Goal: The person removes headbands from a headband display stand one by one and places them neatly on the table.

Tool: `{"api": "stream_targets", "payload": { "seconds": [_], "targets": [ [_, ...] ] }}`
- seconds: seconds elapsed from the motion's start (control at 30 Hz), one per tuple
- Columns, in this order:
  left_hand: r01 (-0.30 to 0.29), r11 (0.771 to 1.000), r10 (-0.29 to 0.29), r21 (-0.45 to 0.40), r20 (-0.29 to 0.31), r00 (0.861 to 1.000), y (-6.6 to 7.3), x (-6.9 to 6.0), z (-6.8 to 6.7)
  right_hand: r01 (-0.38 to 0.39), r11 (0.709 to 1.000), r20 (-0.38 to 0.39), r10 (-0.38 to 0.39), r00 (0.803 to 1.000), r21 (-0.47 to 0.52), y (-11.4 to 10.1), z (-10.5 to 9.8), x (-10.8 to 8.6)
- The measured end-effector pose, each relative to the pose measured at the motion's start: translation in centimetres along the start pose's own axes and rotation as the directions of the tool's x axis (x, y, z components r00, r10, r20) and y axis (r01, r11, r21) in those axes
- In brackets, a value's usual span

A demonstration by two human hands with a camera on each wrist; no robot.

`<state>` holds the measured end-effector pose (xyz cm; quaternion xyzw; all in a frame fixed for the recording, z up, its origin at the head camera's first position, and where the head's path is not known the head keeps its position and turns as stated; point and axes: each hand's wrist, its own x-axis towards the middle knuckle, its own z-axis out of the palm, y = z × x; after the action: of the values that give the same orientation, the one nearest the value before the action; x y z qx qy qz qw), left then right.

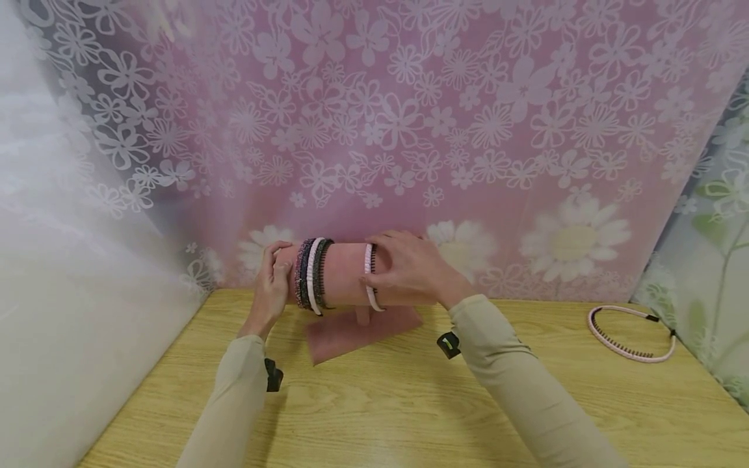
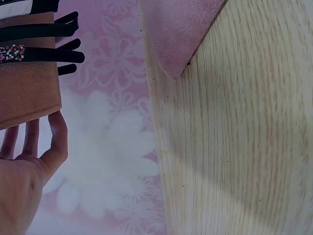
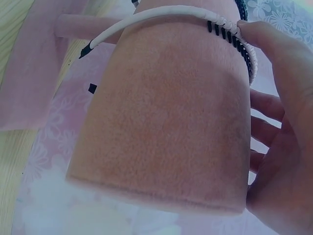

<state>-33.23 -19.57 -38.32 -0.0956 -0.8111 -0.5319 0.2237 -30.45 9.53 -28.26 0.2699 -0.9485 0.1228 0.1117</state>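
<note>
A pink plush headband stand (image 1: 344, 276) has a horizontal roll on a post above a flat base (image 1: 363, 335). My left hand (image 1: 270, 292) grips the roll's left end; the left wrist view shows its fingers (image 2: 58, 137) curled at that end. Several headbands, including a white one (image 1: 311, 276) and dark glittery ones (image 1: 301, 276), sit around the roll near this hand. Farther right, my right hand (image 1: 409, 263) pinches a pale braided headband (image 3: 166, 11) with black comb teeth, which arches over the roll. Its other fingers (image 3: 266, 105) lie behind the roll.
A pale pink headband (image 1: 655, 360) with comb teeth lies on the wooden table (image 1: 374, 403) at the far right. A pink flower-patterned curtain (image 1: 398, 117) hangs right behind the stand. White sheeting (image 1: 88, 260) stands along the left side, and a floral panel (image 1: 714, 260) bounds the right.
</note>
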Motion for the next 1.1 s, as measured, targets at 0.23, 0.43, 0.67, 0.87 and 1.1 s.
{"api": "stream_targets", "payload": {
  "seconds": [0.23,0.43,0.67,0.87,1.1],
  "targets": [
    [-0.036,0.999,0.036,0.002,-0.018,0.999,-0.3,0.1,0.1,-0.015,1.0,0.004,0.015,1.0,0.002,0.5,-0.2,-0.2],
    [-0.041,0.999,0.041,0.002,-0.034,0.999,-0.4,0.2,0.1,-0.029,0.999,0.013,0.029,0.999,-0.014,0.9,-0.4,-0.4],
    [-0.04,0.999,0.04,0.005,-0.03,0.999,-0.1,0.1,0.2,-0.033,0.999,0.011,0.033,0.999,-0.035,1.5,-0.6,-0.7],
    [-0.036,0.999,0.036,0.006,-0.024,0.999,0.0,0.1,0.1,-0.032,0.999,0.005,0.032,0.999,-0.018,2.0,-0.9,-1.3],
    [-0.042,0.999,0.042,0.005,-0.019,0.999,-0.1,0.1,0.1,-0.02,0.999,-0.008,0.02,1.0,0.034,2.8,-1.2,-2.1]
  ]
}}
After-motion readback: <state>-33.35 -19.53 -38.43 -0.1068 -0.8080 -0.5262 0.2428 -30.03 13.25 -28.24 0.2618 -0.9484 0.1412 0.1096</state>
